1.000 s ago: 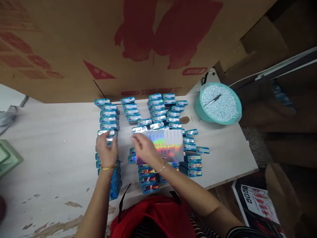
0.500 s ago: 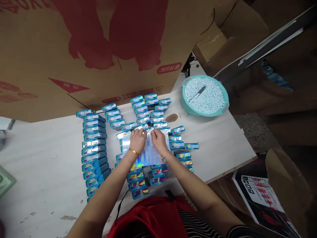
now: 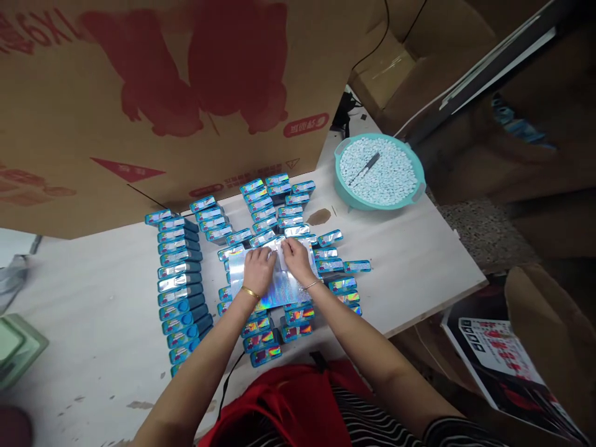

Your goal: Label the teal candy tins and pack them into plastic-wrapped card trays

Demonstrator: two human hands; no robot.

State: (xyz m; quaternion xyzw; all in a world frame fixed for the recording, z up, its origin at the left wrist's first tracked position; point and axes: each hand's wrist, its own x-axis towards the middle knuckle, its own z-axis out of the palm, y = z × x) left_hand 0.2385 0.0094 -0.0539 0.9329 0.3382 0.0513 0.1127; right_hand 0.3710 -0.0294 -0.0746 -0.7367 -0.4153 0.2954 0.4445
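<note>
A turquoise basin (image 3: 354, 200) is placed at the upper right of the table (image 3: 395, 267), filled nearly to its rim with small white pieces (image 3: 391, 177), on which a dark, slim tool (image 3: 371, 164) is laid slantwise. Small blue boxes (image 3: 179, 270) are stood in a long column at centre left and in looser rows across the middle; shiny strips are seen on many tops, and blue round spots on several lower ones in the column. Their contents are hidden.

A shiny sheet (image 3: 279, 289) is laid over some boxes at the centre of the frame. The left hand (image 3: 259, 270) and the right hand (image 3: 296, 258) are held just beside each other over its upper part, palms down, with fingers bent and tips brought near one another. Whether the fingers are closed on the sheet or on a piece of it cannot be told. Both forearms are slanted in from the bottom of the frame.

The far side is bounded by a tall cardboard carton (image 3: 218, 93). White tabletop is left between the rows and the table's slanting right edge, and a wider stretch between the column and a pale green tray (image 3: 35, 349) at lower left.
</note>
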